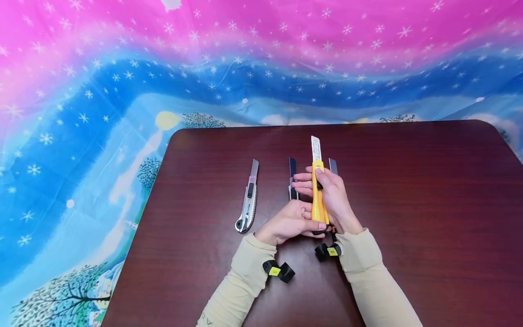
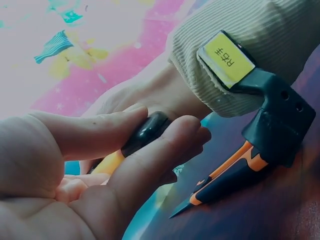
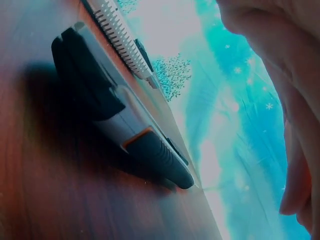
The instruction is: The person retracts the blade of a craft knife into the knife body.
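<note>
Both hands hold a yellow utility knife above the table, its blade out and pointing toward the far edge. My right hand has its thumb on the front near the black slider, with the fingers behind the body. Lower down, my left hand pinches the black butt end between thumb and fingers. Past the hands lie a knife with a dark blade and another with a grey blade; their handles are largely covered by the hands in the head view.
A silver utility knife lies left of the hands, blade out. An orange-and-black knife shows on the table in the left wrist view. The brown table has rounded far corners, with a snowflake-patterned cloth behind it.
</note>
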A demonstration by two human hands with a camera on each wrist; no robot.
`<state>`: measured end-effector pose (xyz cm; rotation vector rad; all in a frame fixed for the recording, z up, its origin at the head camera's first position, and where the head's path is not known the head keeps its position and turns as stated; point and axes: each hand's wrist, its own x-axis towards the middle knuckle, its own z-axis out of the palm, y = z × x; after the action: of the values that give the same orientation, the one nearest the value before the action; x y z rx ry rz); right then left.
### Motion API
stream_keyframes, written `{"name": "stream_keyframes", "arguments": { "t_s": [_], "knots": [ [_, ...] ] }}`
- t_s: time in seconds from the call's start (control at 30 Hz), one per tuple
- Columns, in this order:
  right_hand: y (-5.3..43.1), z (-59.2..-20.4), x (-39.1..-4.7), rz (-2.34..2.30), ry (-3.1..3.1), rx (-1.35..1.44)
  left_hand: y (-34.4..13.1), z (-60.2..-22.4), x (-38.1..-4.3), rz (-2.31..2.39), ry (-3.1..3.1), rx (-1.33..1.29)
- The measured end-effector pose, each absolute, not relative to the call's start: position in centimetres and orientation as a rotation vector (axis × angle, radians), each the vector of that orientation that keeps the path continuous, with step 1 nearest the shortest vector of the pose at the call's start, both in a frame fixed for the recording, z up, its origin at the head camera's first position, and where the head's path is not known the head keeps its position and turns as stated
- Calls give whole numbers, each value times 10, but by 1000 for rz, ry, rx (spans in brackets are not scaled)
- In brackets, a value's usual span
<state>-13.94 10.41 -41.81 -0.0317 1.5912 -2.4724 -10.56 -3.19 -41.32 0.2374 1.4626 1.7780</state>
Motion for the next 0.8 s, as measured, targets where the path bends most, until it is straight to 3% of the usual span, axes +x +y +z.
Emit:
{"name": "stream_keyframes", "arguments": {
  "t_s": [0.63, 0.8],
  "knots": [
    [104, -422, -138, -2520, 1589, -178, -37, -412, -108, 1780, 1440, 277],
    [112, -452, -150, -2536, 1524, -338, -38, -411, -108, 1784, 1422, 274]
  ]
}}
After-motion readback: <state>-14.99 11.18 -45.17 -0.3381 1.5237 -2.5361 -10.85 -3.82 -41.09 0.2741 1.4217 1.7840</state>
